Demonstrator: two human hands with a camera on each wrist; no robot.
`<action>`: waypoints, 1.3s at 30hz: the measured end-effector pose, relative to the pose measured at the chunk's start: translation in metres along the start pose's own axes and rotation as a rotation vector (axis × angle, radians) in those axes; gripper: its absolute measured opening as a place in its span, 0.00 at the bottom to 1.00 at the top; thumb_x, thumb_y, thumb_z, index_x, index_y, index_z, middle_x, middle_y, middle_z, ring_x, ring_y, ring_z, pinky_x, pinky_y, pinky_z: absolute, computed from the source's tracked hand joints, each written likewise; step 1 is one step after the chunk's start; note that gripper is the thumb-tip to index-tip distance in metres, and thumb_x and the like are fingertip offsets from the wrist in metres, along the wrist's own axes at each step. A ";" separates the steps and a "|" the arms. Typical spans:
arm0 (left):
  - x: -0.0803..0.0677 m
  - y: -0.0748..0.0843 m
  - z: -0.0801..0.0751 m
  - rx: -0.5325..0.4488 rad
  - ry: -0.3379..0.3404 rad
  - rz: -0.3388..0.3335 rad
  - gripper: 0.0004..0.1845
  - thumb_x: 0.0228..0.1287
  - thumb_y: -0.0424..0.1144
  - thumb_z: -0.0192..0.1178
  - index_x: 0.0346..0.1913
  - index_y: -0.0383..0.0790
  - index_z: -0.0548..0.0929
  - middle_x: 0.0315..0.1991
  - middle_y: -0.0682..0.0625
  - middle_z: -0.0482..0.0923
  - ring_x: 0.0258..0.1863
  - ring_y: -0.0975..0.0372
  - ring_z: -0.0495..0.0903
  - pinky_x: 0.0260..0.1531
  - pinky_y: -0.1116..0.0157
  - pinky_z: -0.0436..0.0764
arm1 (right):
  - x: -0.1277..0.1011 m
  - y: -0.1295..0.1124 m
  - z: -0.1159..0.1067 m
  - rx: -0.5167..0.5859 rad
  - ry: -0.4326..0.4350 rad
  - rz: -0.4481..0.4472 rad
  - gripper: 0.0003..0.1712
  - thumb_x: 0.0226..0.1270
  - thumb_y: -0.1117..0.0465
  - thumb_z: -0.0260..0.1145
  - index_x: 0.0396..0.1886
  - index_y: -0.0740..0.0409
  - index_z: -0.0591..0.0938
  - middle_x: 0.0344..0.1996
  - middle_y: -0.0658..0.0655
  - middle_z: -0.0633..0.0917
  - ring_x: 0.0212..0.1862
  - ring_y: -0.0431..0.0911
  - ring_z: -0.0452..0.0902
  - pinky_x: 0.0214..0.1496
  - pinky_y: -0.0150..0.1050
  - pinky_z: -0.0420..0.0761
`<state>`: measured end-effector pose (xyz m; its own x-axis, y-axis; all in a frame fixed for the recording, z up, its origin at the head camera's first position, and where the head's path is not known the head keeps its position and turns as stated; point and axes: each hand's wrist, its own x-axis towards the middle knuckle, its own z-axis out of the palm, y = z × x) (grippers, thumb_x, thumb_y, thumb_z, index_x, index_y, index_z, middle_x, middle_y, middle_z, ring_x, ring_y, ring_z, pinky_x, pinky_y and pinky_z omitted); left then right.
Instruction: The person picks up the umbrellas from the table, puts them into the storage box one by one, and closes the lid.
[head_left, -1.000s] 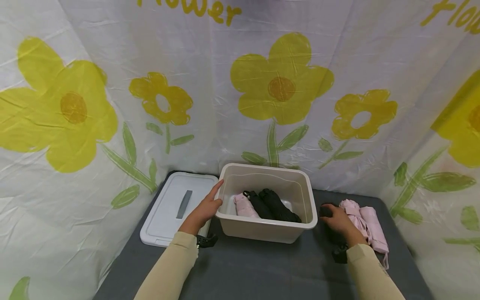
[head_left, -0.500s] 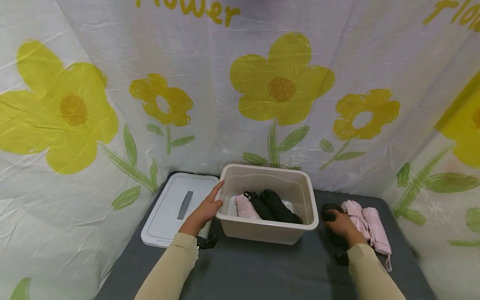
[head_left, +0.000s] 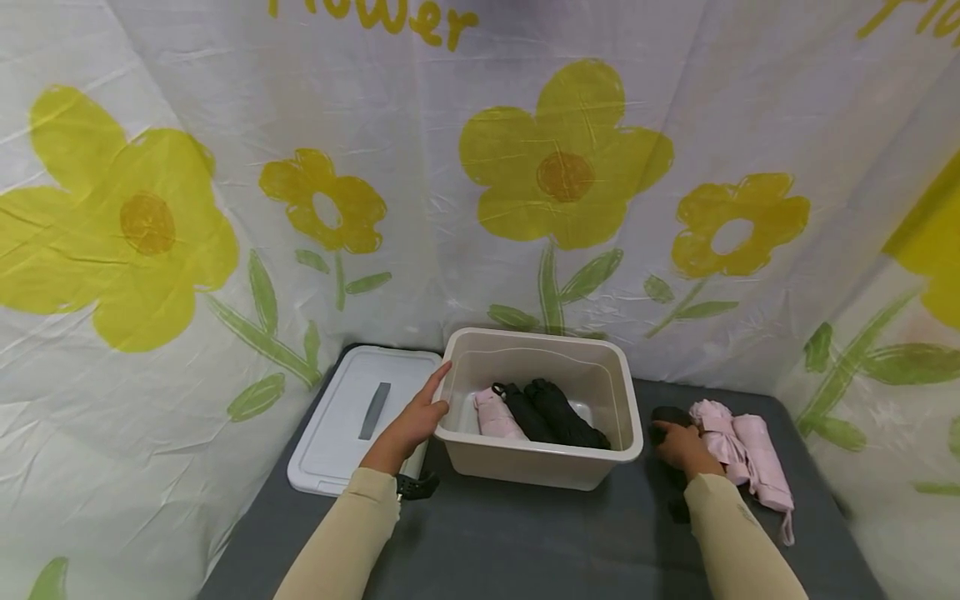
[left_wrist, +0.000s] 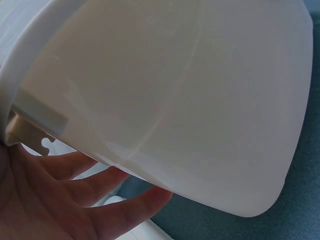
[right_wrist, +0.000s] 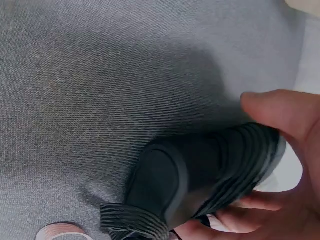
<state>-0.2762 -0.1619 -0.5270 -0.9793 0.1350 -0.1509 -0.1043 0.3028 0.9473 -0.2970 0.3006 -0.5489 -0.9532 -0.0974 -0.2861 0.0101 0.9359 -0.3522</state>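
Note:
A beige storage bin [head_left: 525, 467] stands mid-table, holding a pink folded umbrella [head_left: 497, 414] and two black folded umbrellas [head_left: 558, 412]. My left hand [head_left: 408, 425] rests against the bin's left side. In the left wrist view its fingers [left_wrist: 130, 207] lie nearly straight along the outer wall. Right of the bin, my right hand [head_left: 684, 446] holds another black folded umbrella [right_wrist: 200, 170] lying on the table; the thumb is on one side and fingers on the other. Part of that umbrella is hidden under the hand in the head view.
Two pink folded umbrellas [head_left: 761, 458] lie close beside my right hand. A white lid [head_left: 337, 433] with a grey handle lies left of the bin. The dark grey table [head_left: 540, 542] ends at a flower-printed curtain [head_left: 420, 208] behind and at the sides.
The head view has shifted slightly. My right hand stays at the black umbrella, its wrist turned a little. My left hand and the bin keep their places.

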 end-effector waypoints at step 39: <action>-0.004 0.005 -0.002 -0.011 -0.020 0.015 0.40 0.64 0.31 0.43 0.77 0.62 0.49 0.78 0.42 0.46 0.71 0.45 0.55 0.61 0.41 0.64 | -0.025 0.017 0.029 0.801 0.146 0.052 0.36 0.64 0.67 0.60 0.71 0.58 0.57 0.61 0.71 0.63 0.52 0.59 0.70 0.41 0.44 0.77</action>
<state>-0.2731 -0.1630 -0.5208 -0.9772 0.1581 -0.1417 -0.0912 0.2905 0.9525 -0.2645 0.3093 -0.5738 -0.9749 0.0364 -0.2195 0.2151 0.4067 -0.8879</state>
